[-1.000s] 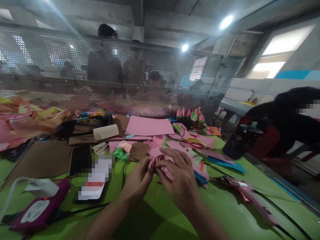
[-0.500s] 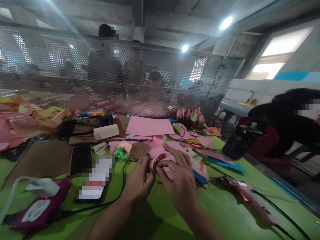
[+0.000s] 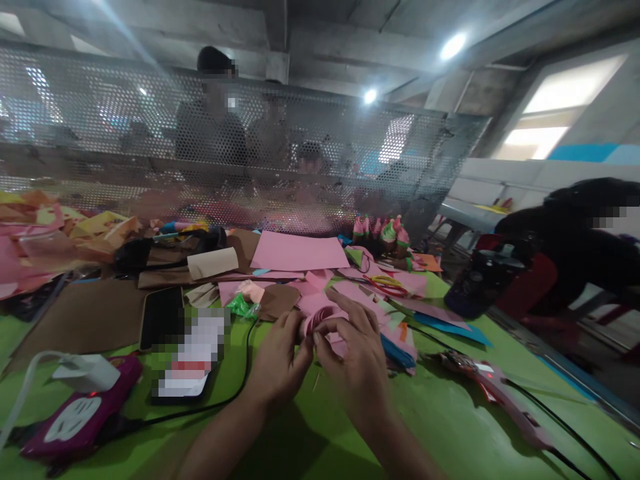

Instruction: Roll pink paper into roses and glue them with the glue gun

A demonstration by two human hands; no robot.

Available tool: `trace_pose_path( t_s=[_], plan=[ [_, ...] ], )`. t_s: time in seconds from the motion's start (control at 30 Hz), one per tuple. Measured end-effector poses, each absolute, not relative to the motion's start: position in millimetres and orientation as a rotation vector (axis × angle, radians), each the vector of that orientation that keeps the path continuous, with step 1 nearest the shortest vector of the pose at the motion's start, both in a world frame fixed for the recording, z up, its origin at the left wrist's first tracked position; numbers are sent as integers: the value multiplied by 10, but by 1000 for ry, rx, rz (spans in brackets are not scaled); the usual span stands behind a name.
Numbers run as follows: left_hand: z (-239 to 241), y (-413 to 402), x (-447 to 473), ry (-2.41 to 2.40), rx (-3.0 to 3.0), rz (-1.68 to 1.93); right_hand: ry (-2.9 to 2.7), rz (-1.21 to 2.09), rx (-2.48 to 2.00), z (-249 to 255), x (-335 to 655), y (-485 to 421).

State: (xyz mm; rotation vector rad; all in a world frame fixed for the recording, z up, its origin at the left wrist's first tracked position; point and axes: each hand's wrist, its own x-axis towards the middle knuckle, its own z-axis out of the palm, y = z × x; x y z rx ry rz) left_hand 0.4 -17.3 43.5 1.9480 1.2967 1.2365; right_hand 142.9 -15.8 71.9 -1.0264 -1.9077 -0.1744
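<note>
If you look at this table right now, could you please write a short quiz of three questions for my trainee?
1. What do the left hand and the right hand hold together?
2. True or false: the black phone lies to the left of both hands.
3. Which colour is the tabletop?
A) brown
B) green
C) white

Key:
1. A coiled pink strip.
2. True.
3. B.
</note>
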Motion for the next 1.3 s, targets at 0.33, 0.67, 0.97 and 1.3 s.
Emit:
trace_pose_path(
  t_s=[0.33, 0.67, 0.97, 1.3],
  plan=[
    [411, -146, 19, 1244, 1876, 1247, -1930, -166, -991, 705, 1436, -134],
    [434, -125, -22, 1054, 1655, 1283, -1968, -266, -936, 738, 1444, -141],
    [500, -125, -48, 1104, 1625, 1261, -1992, -338, -943, 683, 1416, -164],
    [556, -151, -69, 1296, 1809, 1183, -2093, -453, -920, 704, 1385, -175]
  ],
)
